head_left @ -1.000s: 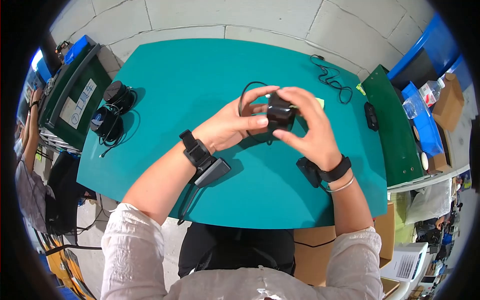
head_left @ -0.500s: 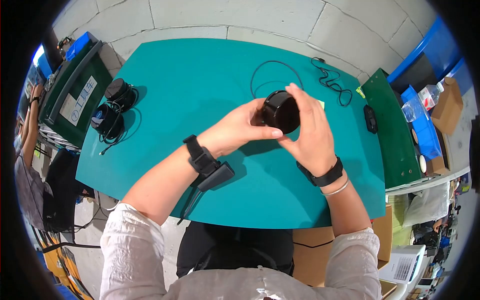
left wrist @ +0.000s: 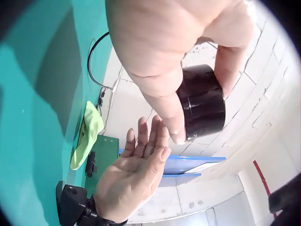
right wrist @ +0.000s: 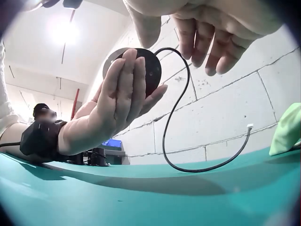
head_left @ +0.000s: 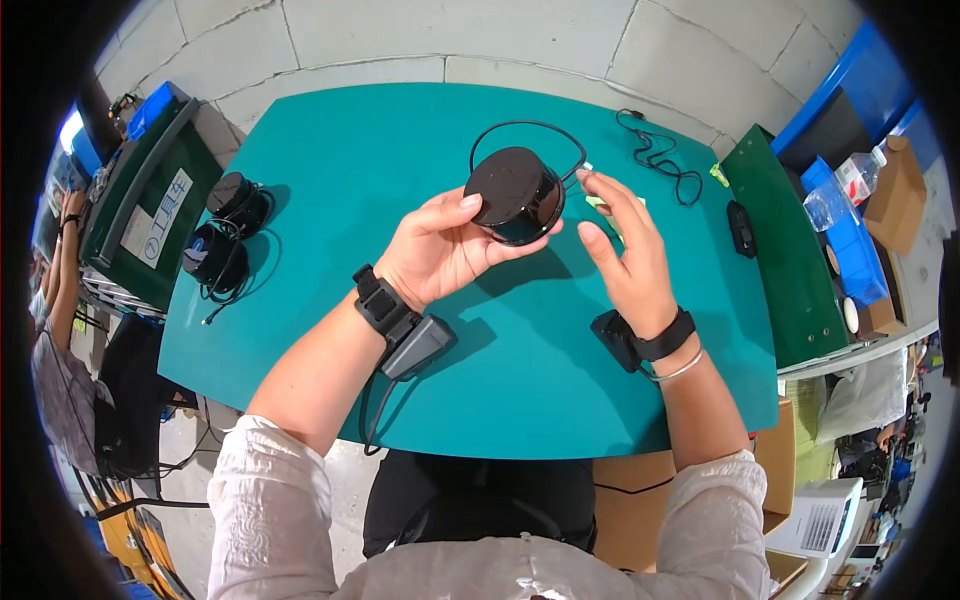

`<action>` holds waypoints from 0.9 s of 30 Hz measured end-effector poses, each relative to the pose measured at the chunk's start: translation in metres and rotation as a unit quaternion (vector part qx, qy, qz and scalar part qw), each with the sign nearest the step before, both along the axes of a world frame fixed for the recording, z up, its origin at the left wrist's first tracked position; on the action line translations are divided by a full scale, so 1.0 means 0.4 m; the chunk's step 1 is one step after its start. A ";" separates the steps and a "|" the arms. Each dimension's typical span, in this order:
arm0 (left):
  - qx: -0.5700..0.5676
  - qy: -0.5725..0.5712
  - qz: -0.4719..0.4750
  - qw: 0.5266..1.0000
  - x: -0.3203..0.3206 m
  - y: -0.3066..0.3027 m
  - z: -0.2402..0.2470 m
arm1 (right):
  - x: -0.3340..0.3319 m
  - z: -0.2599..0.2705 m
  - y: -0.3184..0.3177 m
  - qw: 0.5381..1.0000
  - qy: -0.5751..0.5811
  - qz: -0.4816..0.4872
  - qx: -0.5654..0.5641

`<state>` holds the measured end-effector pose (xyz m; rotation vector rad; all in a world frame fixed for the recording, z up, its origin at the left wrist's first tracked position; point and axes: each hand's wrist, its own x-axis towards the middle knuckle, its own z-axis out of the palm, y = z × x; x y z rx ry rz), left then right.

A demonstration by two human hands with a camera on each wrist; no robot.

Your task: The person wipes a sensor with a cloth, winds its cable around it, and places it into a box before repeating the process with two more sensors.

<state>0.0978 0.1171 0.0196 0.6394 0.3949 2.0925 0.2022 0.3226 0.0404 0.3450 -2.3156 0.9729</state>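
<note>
Left hand point(head_left: 438, 252) clamped round squat black cylinder point(head_left: 515, 190), glossy wall, flat top; thin cable point(head_left: 522, 123) arching at twelve o'clock. Right hand point(head_left: 636, 268) apart, open, at four o'clock.

passable: table point(head_left: 400, 130) from far left corner to mid far edge; middle of near edge | blocked: wall point(head_left: 540, 40) behind far edge; green panel point(head_left: 780, 270) and black gadget point(head_left: 740, 230), right edge; loose cable point(head_left: 655, 159), far right corner; cabled pucks point(head_left: 213, 258), left edge | above centre: round device point(head_left: 516, 194), looping lead point(head_left: 525, 123)
</note>
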 end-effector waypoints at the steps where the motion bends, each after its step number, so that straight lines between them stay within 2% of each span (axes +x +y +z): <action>1: -0.001 -0.003 -0.002 1.000 0.001 0.001 -0.003 | 0.003 0.006 -0.001 1.000 -0.005 -0.002 0.007; 7: -0.031 -0.003 -0.009 0.999 -0.004 -0.002 -0.002 | 0.003 0.003 0.002 1.000 -0.019 0.001 -0.007; 9: -0.044 0.031 -0.030 0.998 -0.012 0.000 -0.009 | 0.005 -0.001 0.000 0.999 -0.028 0.007 -0.028; 11: -0.083 0.063 -0.010 0.995 -0.011 -0.001 -0.010 | 0.010 0.008 -0.004 0.970 -0.112 0.104 -0.189; 12: -0.120 0.099 0.013 0.988 -0.009 -0.001 -0.004 | 0.011 0.011 -0.004 0.970 -0.113 0.103 -0.189; 14: -0.153 0.138 0.025 0.978 0.000 -0.003 0.011 | 0.007 0.017 -0.005 0.894 -0.160 0.174 -0.382; 15: -0.180 0.169 0.045 0.968 0.000 -0.003 0.011 | 0.003 0.016 0.008 0.894 -0.161 0.175 -0.380; 17: -0.210 0.205 0.107 0.950 0.000 0.000 0.000 | -0.001 0.007 0.041 0.823 -0.196 0.237 -0.477; 18: -0.211 0.203 0.108 0.950 -0.005 0.001 -0.010 | -0.003 0.009 0.041 0.823 -0.198 0.237 -0.477; 20: -0.230 0.152 0.186 0.943 -0.017 0.004 -0.020 | -0.004 0.018 0.041 0.842 -0.130 0.206 -0.482; 22: -0.208 0.125 0.177 0.954 -0.030 -0.004 -0.018 | -0.006 0.019 0.058 0.833 -0.118 0.217 -0.496; 25: -0.166 -0.002 0.243 0.956 -0.051 -0.020 -0.017 | -0.016 0.018 0.085 0.827 -0.048 0.165 -0.535; 27: -0.160 -0.030 0.265 0.950 -0.079 -0.031 -0.028 | -0.029 0.004 0.116 0.813 -0.026 0.152 -0.562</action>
